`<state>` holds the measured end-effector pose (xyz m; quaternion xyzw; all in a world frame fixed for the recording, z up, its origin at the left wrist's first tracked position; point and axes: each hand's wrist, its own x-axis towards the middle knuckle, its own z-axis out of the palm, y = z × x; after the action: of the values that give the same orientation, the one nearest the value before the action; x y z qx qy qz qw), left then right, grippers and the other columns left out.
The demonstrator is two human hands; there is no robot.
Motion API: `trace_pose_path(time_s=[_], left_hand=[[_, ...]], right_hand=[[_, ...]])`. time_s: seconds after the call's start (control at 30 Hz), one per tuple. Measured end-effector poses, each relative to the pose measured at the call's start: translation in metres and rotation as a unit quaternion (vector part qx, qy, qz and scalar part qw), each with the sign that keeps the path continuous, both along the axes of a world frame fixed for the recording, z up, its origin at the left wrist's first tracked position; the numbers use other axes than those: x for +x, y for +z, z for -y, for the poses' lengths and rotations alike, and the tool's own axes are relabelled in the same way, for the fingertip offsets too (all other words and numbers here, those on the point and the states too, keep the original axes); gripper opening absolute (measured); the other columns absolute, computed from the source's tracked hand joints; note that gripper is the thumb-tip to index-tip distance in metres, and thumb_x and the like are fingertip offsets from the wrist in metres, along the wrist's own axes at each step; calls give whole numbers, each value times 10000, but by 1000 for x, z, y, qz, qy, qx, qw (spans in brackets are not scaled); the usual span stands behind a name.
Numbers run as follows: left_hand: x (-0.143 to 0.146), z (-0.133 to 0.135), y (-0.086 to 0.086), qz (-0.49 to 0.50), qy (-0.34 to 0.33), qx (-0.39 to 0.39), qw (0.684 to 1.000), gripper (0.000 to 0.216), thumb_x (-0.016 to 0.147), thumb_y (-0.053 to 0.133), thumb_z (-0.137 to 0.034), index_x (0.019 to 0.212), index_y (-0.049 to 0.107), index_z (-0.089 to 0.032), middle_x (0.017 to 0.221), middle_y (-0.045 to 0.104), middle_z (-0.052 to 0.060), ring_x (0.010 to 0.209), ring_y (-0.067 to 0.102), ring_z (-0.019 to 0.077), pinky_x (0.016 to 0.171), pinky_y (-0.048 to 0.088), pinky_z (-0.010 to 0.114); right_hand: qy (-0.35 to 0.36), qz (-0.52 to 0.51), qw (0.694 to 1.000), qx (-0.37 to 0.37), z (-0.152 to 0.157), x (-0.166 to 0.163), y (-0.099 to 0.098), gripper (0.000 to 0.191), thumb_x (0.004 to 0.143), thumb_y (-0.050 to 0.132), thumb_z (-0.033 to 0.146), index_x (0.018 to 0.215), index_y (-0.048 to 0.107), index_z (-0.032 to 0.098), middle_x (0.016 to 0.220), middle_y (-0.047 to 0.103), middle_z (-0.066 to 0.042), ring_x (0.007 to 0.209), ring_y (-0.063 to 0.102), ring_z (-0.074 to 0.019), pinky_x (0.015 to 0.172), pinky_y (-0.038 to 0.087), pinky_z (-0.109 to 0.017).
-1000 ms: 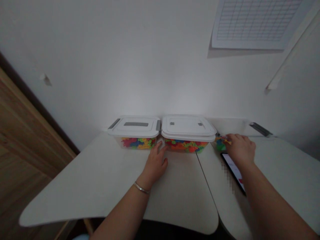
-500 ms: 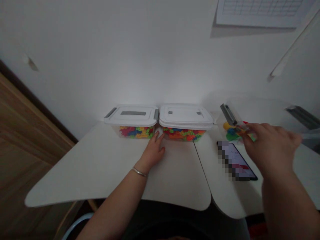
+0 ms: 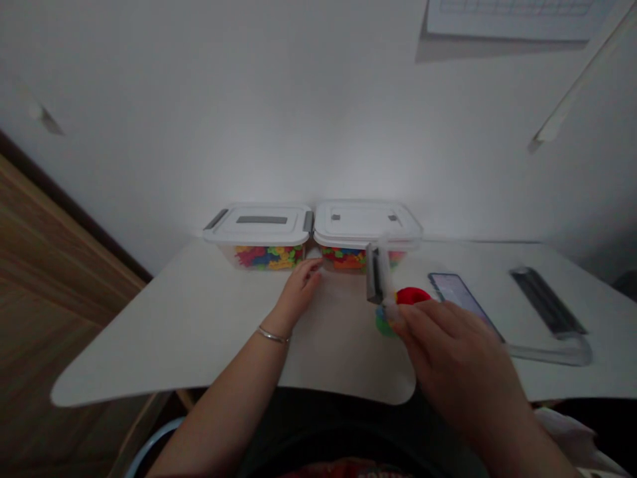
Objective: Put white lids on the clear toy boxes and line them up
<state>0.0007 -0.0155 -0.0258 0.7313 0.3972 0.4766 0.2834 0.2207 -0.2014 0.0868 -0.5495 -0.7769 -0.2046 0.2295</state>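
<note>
My right hand (image 3: 452, 338) grips the near rim of a clear plastic box (image 3: 545, 356) with grey side latches. Through its see-through walls I make out red, blue and green pieces (image 3: 412, 296); my hand covers part of them. The box hangs over the front right of the table. My left hand (image 3: 298, 285), fingers loosely stretched and holding nothing, is by the gap between two lidded boxes. The left lidded box (image 3: 271, 231) and the right lidded box (image 3: 365, 222) have white lids and hold small multicoloured pieces.
Beyond the clear box a phone (image 3: 460, 295) lies on the white table (image 3: 199, 332). Behind the lidded boxes rises a white wall (image 3: 249, 119), with a printed sheet (image 3: 507, 20) at top right. Wooden panelling (image 3: 54, 265) stands at the left.
My right hand has carried the clear box leftward and closer to me, past the phone. The left hand stays near the lidded boxes, its fingers now closer together.
</note>
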Motion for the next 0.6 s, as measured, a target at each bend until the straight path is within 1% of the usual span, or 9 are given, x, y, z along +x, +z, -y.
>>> trace_pose_path(time_s=[0.07, 0.17, 0.27, 0.3, 0.33, 0.43, 0.53, 0.6], left_hand=[[2, 3, 1, 76, -23, -61, 995, 381, 942, 517, -410, 1195, 693, -187, 1269, 682, 122, 1173, 623, 262, 1079, 450, 430], [7, 10, 5, 203, -66, -151, 965, 483, 966, 456, -556, 1205, 700, -215, 1271, 697, 94, 1128, 653, 262, 995, 498, 399], [11, 19, 14, 297, -115, -178, 931, 595, 941, 447, -670, 1184, 709, -194, 1184, 734, 88, 1134, 655, 272, 992, 503, 382], [11, 22, 17, 318, -137, -192, 918, 641, 927, 443, -703, 1186, 706, -179, 1158, 742, 94, 1117, 663, 282, 984, 511, 392], [11, 23, 20, 337, -145, -205, 907, 650, 917, 458, -710, 1182, 705, -171, 1143, 746, 93, 1106, 669, 288, 983, 516, 397], [7, 23, 23, 375, -135, -250, 882, 541, 908, 540, -627, 1129, 716, -166, 1146, 748, 77, 1134, 661, 300, 1002, 517, 412], [0, 16, 19, 393, -115, -261, 874, 378, 877, 607, -466, 1099, 713, -180, 1162, 744, 51, 1231, 616, 285, 1066, 481, 397], [-4, 8, 17, 408, -107, -268, 866, 365, 864, 584, -424, 1126, 698, -197, 1164, 743, 51, 1254, 606, 281, 1072, 480, 423]], right_hand=[[40, -9, 999, -23, -5, -17, -3, 202, 925, 509, 85, 896, 666, 209, 812, 684, -47, 752, 585, -222, 697, 384, -348], [63, -29, 996, -53, -16, -38, -5, 192, 896, 563, 59, 918, 683, 207, 820, 683, -37, 770, 587, -217, 693, 399, -344], [91, -24, 988, -121, -29, -53, -5, 186, 904, 575, 67, 882, 685, 216, 859, 690, -35, 814, 600, -211, 690, 417, -331], [98, -17, 985, -141, -32, -58, -4, 183, 910, 570, 71, 898, 687, 210, 881, 694, -41, 838, 606, -214, 701, 429, -331], [104, -7, 982, -158, -35, -62, -4, 182, 914, 562, 70, 929, 689, 200, 908, 699, -52, 859, 610, -220, 714, 442, -335], [116, 12, 976, -182, -41, -73, -3, 204, 916, 533, 53, 995, 681, 168, 967, 699, -84, 876, 613, -225, 734, 470, -344], [125, 10, 975, -183, -44, -83, -2, 235, 925, 491, 42, 1017, 673, 156, 976, 689, -102, 887, 617, -221, 745, 491, -343], [138, 12, 972, -190, -46, -90, -2, 241, 936, 469, 48, 1017, 672, 149, 973, 685, -109, 891, 623, -225, 743, 504, -351]])
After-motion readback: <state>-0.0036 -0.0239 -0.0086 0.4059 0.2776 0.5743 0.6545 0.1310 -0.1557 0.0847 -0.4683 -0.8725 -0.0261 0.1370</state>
